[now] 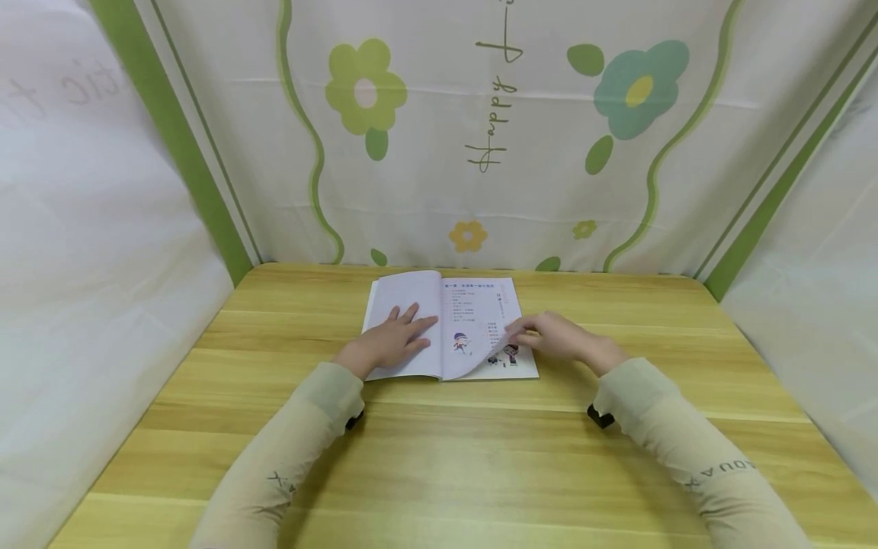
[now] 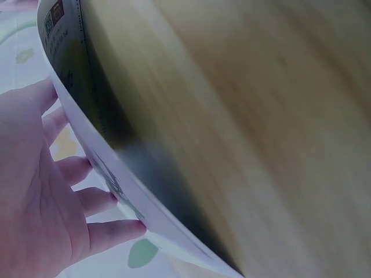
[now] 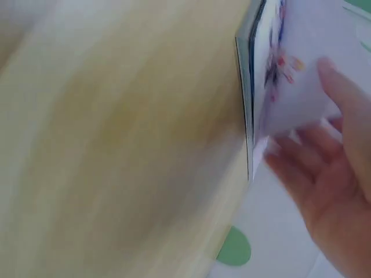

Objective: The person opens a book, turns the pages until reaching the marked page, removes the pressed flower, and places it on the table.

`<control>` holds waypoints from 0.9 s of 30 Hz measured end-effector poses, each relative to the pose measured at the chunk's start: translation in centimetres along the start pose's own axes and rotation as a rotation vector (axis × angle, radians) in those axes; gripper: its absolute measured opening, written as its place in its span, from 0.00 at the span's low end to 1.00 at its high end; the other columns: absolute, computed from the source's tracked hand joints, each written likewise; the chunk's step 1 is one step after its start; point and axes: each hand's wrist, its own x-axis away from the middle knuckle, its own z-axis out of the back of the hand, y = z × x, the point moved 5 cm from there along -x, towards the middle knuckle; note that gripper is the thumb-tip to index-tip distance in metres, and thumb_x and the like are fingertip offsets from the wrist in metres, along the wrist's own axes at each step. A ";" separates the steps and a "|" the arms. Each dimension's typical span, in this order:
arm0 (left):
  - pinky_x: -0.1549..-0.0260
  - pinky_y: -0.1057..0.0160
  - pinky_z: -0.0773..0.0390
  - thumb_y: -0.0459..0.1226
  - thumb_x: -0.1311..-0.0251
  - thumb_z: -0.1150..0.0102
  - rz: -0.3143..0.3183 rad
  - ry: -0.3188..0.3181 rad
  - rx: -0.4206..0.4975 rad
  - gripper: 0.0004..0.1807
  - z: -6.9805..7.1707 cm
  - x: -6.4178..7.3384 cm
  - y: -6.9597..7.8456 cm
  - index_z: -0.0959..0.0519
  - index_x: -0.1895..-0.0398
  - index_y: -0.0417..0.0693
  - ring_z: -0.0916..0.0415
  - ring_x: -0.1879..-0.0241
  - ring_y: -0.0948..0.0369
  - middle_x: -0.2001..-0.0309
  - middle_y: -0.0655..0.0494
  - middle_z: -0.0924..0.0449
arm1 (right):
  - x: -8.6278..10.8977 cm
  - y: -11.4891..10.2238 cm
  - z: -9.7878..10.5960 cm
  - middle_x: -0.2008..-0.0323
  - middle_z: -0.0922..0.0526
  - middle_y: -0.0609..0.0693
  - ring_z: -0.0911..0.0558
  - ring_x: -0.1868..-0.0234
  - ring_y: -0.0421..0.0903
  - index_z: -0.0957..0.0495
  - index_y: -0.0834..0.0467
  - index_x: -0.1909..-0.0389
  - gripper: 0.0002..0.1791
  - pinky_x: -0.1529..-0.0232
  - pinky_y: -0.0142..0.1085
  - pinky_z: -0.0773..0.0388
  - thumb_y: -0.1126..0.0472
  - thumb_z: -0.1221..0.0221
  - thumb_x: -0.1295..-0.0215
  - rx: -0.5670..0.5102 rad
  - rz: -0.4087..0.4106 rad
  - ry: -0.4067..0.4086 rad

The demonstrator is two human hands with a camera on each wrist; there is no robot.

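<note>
An open book (image 1: 473, 305) lies on the wooden table, its right side printed with text and small cartoon figures. My left hand (image 1: 391, 341) rests on the blank left page (image 1: 405, 293) with fingers spread. In the left wrist view, the fingers of that hand (image 2: 52, 185) lie along the page, and the cover's edge bows up off the table. At the lower right, my right hand (image 1: 557, 335) pinches the corner of a page (image 1: 473, 362), which curls up and shows another printed page beneath. The right wrist view has the thumb of the right hand (image 3: 333, 168) against the lifted sheet.
The wooden table (image 1: 439, 465) stretches around the book toward the front. Behind it hangs a white curtain (image 1: 425, 175) with flower prints and lettering. White fabric walls (image 1: 89, 252) with green strips close in both sides. Dark wrist devices (image 1: 600, 416) show under the sleeves.
</note>
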 end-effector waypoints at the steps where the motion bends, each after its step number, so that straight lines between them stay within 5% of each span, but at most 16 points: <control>1: 0.28 0.34 0.51 0.55 0.20 0.60 0.000 -0.001 0.002 0.32 0.0 0.0 0.0 0.47 0.17 0.65 0.66 0.22 0.33 0.17 0.46 0.65 | 0.0 -0.1 0.1 0.38 0.20 0.63 0.23 0.36 0.62 0.21 0.63 0.36 0.23 0.33 0.57 0.31 0.53 0.40 0.24 0.008 -0.032 0.028; 7: 0.28 0.34 0.52 0.54 0.20 0.59 -0.002 -0.001 0.016 0.32 0.1 -0.1 0.0 0.47 0.17 0.64 0.66 0.23 0.32 0.17 0.45 0.65 | -0.2 -0.8 0.4 0.27 0.41 0.73 0.36 0.28 0.71 0.55 0.61 0.18 0.50 0.29 0.60 0.41 0.37 0.45 0.25 -0.051 -0.193 0.144; 14: 0.28 0.33 0.52 0.55 0.20 0.59 -0.001 -0.003 0.022 0.32 0.4 0.2 0.2 0.47 0.17 0.64 0.66 0.23 0.32 0.17 0.46 0.65 | -1.0 -1.7 -0.1 0.20 0.69 0.64 0.48 0.22 0.65 0.76 0.62 0.20 0.53 0.24 0.52 0.50 0.43 0.49 0.20 -0.366 -0.117 0.185; 19: 0.28 0.33 0.52 0.54 0.19 0.59 -0.002 0.003 0.029 0.32 0.4 0.2 0.2 0.46 0.17 0.63 0.67 0.23 0.32 0.17 0.45 0.65 | -1.5 -2.9 -0.9 0.20 0.73 0.64 0.50 0.22 0.66 0.75 0.66 0.21 0.50 0.25 0.51 0.50 0.46 0.51 0.19 -0.458 -0.060 0.125; 27: 0.29 0.32 0.52 0.54 0.20 0.58 -0.011 0.011 0.043 0.32 0.2 0.0 0.1 0.45 0.17 0.63 0.66 0.23 0.31 0.17 0.45 0.64 | -1.7 -4.3 -2.6 0.21 0.50 0.66 0.35 0.28 0.65 0.58 0.60 0.17 0.47 0.31 0.54 0.34 0.49 0.41 0.23 -0.399 -0.049 0.056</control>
